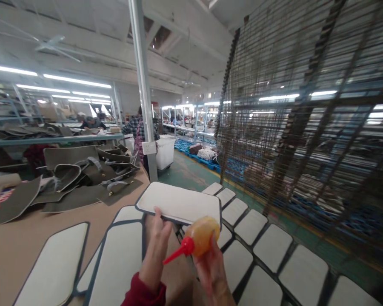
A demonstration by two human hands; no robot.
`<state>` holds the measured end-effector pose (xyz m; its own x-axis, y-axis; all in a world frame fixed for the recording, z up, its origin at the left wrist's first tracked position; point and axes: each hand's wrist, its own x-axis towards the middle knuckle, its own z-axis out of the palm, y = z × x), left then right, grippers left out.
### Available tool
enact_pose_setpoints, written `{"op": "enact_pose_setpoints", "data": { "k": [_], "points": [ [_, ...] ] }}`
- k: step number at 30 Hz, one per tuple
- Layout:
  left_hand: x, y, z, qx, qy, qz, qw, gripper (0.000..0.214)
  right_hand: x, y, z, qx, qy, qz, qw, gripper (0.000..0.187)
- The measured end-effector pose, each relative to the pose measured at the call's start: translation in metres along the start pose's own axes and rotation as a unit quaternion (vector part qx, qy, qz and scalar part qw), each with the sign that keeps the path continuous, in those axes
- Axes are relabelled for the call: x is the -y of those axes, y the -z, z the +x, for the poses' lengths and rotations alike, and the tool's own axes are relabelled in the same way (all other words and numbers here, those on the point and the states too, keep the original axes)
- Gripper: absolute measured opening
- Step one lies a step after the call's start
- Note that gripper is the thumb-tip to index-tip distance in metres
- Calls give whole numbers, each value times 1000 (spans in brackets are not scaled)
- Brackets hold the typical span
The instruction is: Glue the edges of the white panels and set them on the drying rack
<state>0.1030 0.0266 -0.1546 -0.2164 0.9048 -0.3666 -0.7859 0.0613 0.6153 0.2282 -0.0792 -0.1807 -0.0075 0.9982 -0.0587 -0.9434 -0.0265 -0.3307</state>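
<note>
Head view: left hand (160, 233) pinches a panel (180, 202); right hand (209, 263) has fingers around a bottle (204, 238). More panels (54, 263) lie near the surface's (12, 250) front edge.

The person's left hand (161, 229) is bare, with a slim wrist and a bare stretch of forearm (151, 259) leading down to a long sleeve (144, 293) of deep wine red. The sleeve is plain in the part that shows, ends loosely around the forearm with a slightly bunched, rounded edge, and darkens to maroon in its soft folds, though the cloth's texture is too blurred to make out. The right hand (210, 263) is bare as well, its wrist and widening lower arm (224, 295) uncovered down to the picture's bottom edge.
</note>
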Motion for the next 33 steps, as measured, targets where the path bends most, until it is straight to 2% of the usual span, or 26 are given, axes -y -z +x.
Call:
{"op": "enact_pose_setpoints", "data": {
  "k": [4,6,8,10,12,13,14,15,17,18,19,21,22,24,26,29,33],
  "points": [
    [15,-1,-27,-36,25,-77,996,27,16,-4,9,9,19,11,1000,42],
    [18,7,-38,-2,39,-97,995,22,26,-1,11,6,24,14,1000,42],
    [18,23,-47,78,67,-96,990,21,35,4,13,-3,28,18,999,42],
    [16,47,-56,168,128,-31,977,23,44,9,16,-12,32,19,999,42],
    [4,71,-63,215,193,94,953,24,51,15,19,-15,30,16,999,40],
    [-6,80,-66,226,199,154,941,27,54,17,20,-15,25,13,999,39],
    [-20,86,-67,231,177,199,936,34,56,18,20,-14,19,10,1000,38],
    [-36,87,-67,222,126,223,941,40,56,20,20,-13,14,6,1000,37],
    [-72,75,-60,179,-31,221,958,47,52,20,16,-11,1,-3,1000,38],
    [-88,63,-54,169,-113,218,955,52,49,19,14,-10,-6,-7,1000,39],
    [-101,47,-46,159,-189,229,942,57,44,17,11,-9,-15,-11,1000,41],
    [-115,11,-27,156,-280,322,891,61,33,13,6,-7,-37,-23,999,42],
    [-116,-6,-19,168,-283,387,861,59,28,11,3,-5,-49,-33,998,41],
    [-110,-35,-5,209,-239,486,814,47,18,7,-1,3,-69,-54,996,39],
    [-101,-52,2,248,-181,548,779,31,10,4,-3,15,-79,-70,994,39],
    [-94,-56,10,307,-113,578,748,24,-1,0,-4,20,-75,-80,994,39],
    [-100,-37,22,428,-69,587,684,18,-15,2,-6,-7,-69,-60,996,42]
  ]
}}
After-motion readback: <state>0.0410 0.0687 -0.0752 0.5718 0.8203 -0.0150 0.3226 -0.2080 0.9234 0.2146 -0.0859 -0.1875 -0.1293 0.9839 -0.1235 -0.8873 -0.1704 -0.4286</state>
